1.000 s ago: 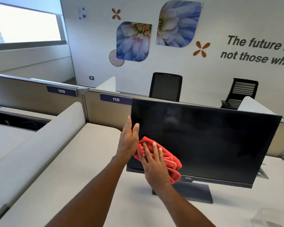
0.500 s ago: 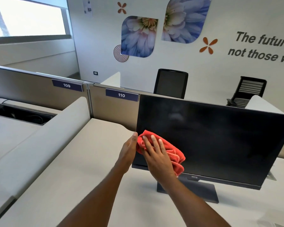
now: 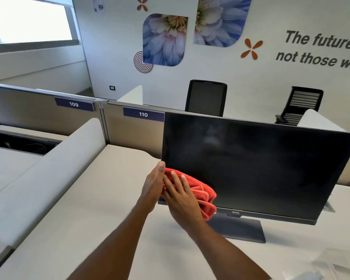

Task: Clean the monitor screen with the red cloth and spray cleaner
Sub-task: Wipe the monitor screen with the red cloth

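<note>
- Fingers [image 3: 176, 181] of the right hand [image 3: 182, 201] lie straight and spread, pressing a bunched red cloth [image 3: 205, 199] flat against the lower left corner of the monitor screen [image 3: 251, 168].
- At the screen's left edge, the left hand [image 3: 153, 185] stands upright just beside the cloth, one fingertip pointing up against the bezel. Its other fingers are hidden, so whether it clasps the edge cannot be told.
- Dark and unlit, the monitor screen is turned slightly on its flat stand base [image 3: 240, 229], which rests on a pale desk [image 3: 101, 209].
- Behind the desk runs a low partition with a plate reading 110 [image 3: 143, 114], and two black office chairs [image 3: 205, 98] stand before a wall with flower graphics.
</note>
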A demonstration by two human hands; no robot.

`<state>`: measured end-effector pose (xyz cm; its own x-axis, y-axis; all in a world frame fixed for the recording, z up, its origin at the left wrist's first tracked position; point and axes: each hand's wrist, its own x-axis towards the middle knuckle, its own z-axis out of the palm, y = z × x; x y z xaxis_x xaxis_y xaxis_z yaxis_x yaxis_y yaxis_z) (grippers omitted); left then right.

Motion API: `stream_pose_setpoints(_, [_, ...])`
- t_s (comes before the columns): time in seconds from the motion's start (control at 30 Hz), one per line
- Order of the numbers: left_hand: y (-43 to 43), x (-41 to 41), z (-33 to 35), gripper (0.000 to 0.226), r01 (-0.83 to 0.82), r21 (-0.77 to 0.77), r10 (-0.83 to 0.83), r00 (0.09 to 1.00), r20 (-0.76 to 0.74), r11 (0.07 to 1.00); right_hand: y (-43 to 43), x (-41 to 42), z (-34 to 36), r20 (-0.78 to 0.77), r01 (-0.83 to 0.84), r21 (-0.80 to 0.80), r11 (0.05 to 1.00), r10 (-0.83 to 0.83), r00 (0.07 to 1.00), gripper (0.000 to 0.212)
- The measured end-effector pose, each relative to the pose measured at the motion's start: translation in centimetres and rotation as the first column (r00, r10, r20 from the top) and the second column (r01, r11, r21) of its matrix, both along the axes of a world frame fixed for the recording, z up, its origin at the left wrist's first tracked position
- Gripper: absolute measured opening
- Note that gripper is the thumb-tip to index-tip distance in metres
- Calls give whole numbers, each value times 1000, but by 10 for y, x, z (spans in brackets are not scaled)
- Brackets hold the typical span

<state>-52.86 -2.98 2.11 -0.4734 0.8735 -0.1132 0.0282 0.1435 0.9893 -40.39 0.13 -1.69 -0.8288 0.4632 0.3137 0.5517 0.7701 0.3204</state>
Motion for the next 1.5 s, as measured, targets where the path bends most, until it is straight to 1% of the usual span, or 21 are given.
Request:
stream_pose_setpoints(0.13, [1,3,2,78,-35,36,37,998,-53,999,-3,5,-10,69,-10,-53,999,14,998,57])
stream_pose_setpoints(0.2, [2,5,3,86,-40,59,44,996,-82,997,-5,18,-25,140,13,-81,997,-1,990,60])
stream_pose_setpoints(0.27, [4,5,3,88,-40,73,47,995,-89,996,-5,34,-35,177,44,-104,994,-25,984,64])
stream_pose_setpoints(0.33, [5,5,2,84,-41,79,49,994,-97,996,-4,47,-40,183,57,-126,990,-33,982,68])
stream_pose_setpoints(0.43, [6,6,1,73,-57,80,64,994,-89,995,-2,54,-38,168,65,-131,989,-42,985,68])
stream_pose_setpoints(0.53, [8,12,1,81,-73,88,82,992,-97,993,-2,44,-30,113,58,-108,992,-46,993,67])
stream_pose_setpoints(0.6, [9,16,-1,87,-85,84,96,986,-139,993,-6,33,-26,97,48,-112,993,-38,995,65])
stream_pose_setpoints(0.7, [9,20,-6,85,-83,62,93,978,-188,995,-10,27,-25,99,55,-147,988,-40,994,64])
stream_pose_setpoints(0.8, [9,24,-13,86,-85,27,89,984,-157,996,-6,42,-31,113,83,-154,985,-66,991,66])
stream_pose_setpoints(0.87, [7,29,-21,84,-91,-8,89,990,-113,996,-1,62,-36,87,138,-171,976,-125,988,71])
stream_pose_setpoints(0.93, [4,34,-32,85,-120,-53,117,991,-59,991,5,87,-44,28,223,-206,953,-222,975,80])
stream_pose_setpoints(1.0, [1,39,-42,90,-163,-110,163,987,-11,980,7,116,-52,-19,329,-232,915,-342,939,77])
stream_pose_setpoints(1.07, [2,45,-49,93,-210,-165,217,976,24,964,9,141,-61,-59,455,-274,848,-486,872,67])
stream_pose_setpoints(1.1, [3,48,-50,90,-242,-178,252,967,33,954,8,149,-63,-56,521,-321,791,-565,823,68])
stream_pose_setpoints(1.13, [5,52,-50,86,-276,-178,287,957,34,944,7,154,-63,-44,570,-370,734,-627,778,74])
stream_pose_setpoints(1.2, [10,59,-50,80,-343,-164,352,936,26,925,7,156,-61,-32,611,-425,668,-685,727,80])
stream_pose_setpoints(1.27, [14,65,-50,84,-413,-188,422,907,7,891,7,146,-62,-61,607,-459,648,-705,706,76])
stream_pose_setpoints(1.33, [19,74,-51,95,-474,-252,493,870,13,844,5,134,-63,-54,600,-447,663,-690,722,74])
stream_pose_setpoints(1.37, [21,81,-51,99,-495,-290,527,849,42,819,4,129,-62,-41,581,-437,687,-660,750,73])
stream_pose_setpoints(1.43, [24,96,-50,99,-511,-328,572,811,123,795,1,119,-56,-39,525,-401,751,-586,809,77])
stream_pose_setpoints(1.5, [29,110,-49,93,-506,-322,576,797,181,801,1,113,-46,-101,454,-360,815,-517,850,79])
